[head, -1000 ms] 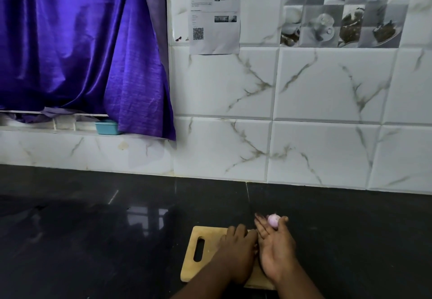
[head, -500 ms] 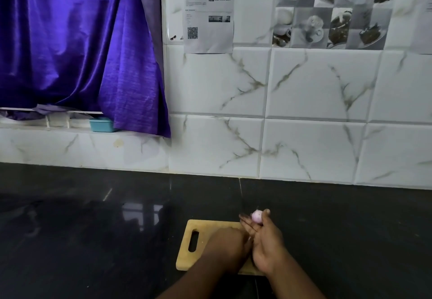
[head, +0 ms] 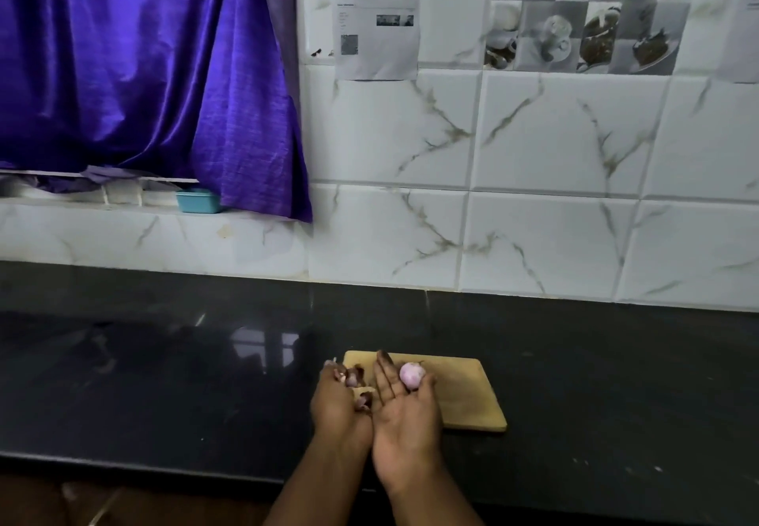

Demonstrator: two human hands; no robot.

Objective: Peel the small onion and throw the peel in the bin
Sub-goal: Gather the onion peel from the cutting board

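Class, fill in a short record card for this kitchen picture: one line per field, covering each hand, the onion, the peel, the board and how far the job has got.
Left hand: grips pieces of onion peel
Right hand: palm up, holds the small onion between fingers and thumb
Onion state: peeled, pale pink
Cutting board: wooden, lying on the black counter, beneath the hands
Bin: not in view
Stage: peel is off the onion, not yet thrown away
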